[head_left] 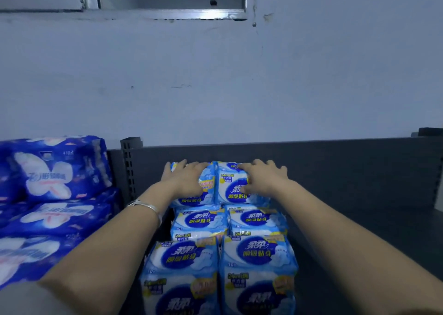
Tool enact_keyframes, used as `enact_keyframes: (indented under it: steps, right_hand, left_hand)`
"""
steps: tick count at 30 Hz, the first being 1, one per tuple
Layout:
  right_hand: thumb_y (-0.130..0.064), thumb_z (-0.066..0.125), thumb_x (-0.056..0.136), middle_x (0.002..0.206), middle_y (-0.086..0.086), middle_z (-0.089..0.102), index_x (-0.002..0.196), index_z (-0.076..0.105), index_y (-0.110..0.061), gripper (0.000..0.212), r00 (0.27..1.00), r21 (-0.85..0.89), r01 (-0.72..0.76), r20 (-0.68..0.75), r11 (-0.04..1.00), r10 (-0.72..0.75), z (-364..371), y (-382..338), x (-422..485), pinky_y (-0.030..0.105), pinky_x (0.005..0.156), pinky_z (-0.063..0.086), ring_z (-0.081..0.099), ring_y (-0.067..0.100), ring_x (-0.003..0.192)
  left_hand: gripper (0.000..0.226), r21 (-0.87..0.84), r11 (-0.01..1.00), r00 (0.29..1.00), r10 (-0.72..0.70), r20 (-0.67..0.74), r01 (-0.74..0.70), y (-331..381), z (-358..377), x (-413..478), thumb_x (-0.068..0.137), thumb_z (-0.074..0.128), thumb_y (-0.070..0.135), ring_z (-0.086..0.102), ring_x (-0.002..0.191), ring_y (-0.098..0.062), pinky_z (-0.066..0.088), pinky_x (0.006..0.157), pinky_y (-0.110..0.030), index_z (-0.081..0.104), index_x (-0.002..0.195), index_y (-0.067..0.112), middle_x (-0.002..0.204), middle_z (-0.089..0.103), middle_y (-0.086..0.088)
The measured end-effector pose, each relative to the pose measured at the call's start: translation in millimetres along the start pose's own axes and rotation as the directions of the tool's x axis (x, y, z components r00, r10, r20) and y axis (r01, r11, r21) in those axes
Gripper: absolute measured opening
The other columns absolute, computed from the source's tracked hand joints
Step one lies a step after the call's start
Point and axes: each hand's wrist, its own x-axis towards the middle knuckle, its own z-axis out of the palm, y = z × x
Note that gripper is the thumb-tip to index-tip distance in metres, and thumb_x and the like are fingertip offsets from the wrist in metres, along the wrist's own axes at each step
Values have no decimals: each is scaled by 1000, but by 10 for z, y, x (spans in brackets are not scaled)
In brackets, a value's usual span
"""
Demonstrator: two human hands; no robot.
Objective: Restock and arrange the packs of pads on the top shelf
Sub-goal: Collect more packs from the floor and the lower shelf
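- Two light-blue plastic packs of pads (231,187) stand side by side against the dark grey metal back panel (335,161).
- Left hand (184,180) clasps one, right hand (266,178) its neighbour: fingers over the tops, thumbs on the fronts.
- Push both squarely toward the panel together (soft wrapping dents easily), fronts level.
- Further matching packs (257,254) sit in rows forward of the panel.

Left of the slotted upright (128,168), stacked packs (48,175); right of it, pad packs (256,254) in paired rows, front to back.
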Motion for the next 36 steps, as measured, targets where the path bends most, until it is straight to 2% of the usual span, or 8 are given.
enact_keyframes:
  steps: [3,7,12,15,18,21,26,36]
  right_hand:
    - [-49,63,82,147,0,36,147,19,-40,79,992,33,69,-106,997,-65,22,49,-25,59,109,19,23,31,139]
    - [-53,57,83,146,-4,35,143,33,-38,66,948,68,210,-257,975,-186,94,-2,-81,48,112,22,29,24,136]
    - [-42,52,92,137,0,44,135,49,-28,45,913,173,263,-362,949,-187,2,-79,-328,39,99,39,39,25,127]
    - [-39,52,93,132,1,48,133,52,-26,41,915,212,251,-370,944,-160,-50,-99,-625,38,96,41,43,26,122]
    - [-39,53,93,129,4,50,132,52,-25,42,923,188,215,-359,958,-137,-67,-152,-1051,39,95,41,44,28,121]
    - [-39,53,93,123,6,55,128,56,-22,39,919,184,156,-387,971,-74,-28,-226,-1581,41,91,41,47,32,116]
    - [-41,54,92,118,5,57,126,58,-24,38,920,134,44,-392,990,12,259,-298,-2536,39,85,41,48,32,111]
    - [-38,56,90,119,8,57,127,57,-21,41,935,137,-165,-293,977,199,545,202,-3931,44,93,42,48,35,112]
  left_hand:
    - [75,-29,1000,987,1,-161,-5,-18,25,-142,82,59,27,13,144,-21,7,114,-53,21,147,34,154,22,7]
    - [49,-67,998,921,-14,-390,-13,8,12,-320,86,55,29,36,133,-16,23,111,-40,46,134,33,140,45,8]
    - [30,-26,998,889,40,-456,-58,167,-62,-642,93,51,39,51,117,-18,35,96,-37,59,120,29,122,59,6]
    - [25,-43,991,870,88,-485,-124,339,-135,-882,94,49,37,55,109,-18,36,88,-33,59,114,28,111,63,8]
    - [21,-24,982,852,152,-501,-189,508,-112,-1227,94,46,29,59,100,-21,37,80,-33,58,110,25,102,66,7]
    - [23,-7,970,843,209,-496,-245,617,-10,-1666,92,47,29,59,99,-26,40,77,-35,55,112,23,105,65,2]
    - [29,57,942,834,320,-450,-331,821,319,-2325,93,47,33,56,108,-29,39,83,-39,52,119,22,112,62,-4]
    - [39,0,886,850,444,-282,-463,1607,802,-3042,92,47,35,47,116,-28,33,90,-39,45,130,24,121,54,-4]
